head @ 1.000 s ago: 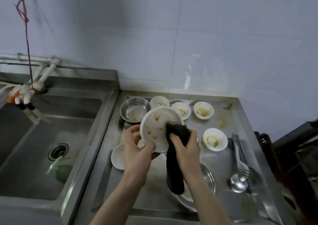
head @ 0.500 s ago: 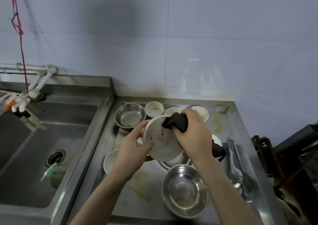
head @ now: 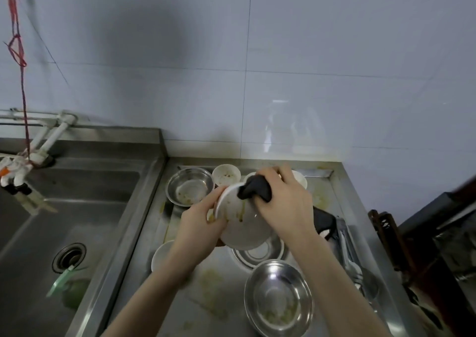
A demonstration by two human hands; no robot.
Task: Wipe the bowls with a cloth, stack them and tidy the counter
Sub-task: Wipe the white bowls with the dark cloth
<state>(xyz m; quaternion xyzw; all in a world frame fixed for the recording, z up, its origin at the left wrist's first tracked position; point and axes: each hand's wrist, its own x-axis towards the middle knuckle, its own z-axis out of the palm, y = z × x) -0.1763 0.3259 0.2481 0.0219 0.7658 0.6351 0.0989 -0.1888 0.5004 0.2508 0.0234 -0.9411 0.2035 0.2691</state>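
Cloth moved to bowl rim | hands gripping | no readable writing.

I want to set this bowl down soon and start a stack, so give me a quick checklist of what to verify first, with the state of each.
1. Left hand holds the white bowl securely: ok, its fingers wrap the rim.
2. Right hand keeps the black cloth on the bowl: ok, the cloth is pressed at the upper rim.
3. Bowl wiped clean: not ok, yellowish streaks remain inside.
4. Outside of the bowl clean: cannot tell, it faces away.
5. Free spot for a stack: cannot tell, the steel bowls and small white bowls crowd the counter.
6. Counter tidy: not ok, it shows food smears.
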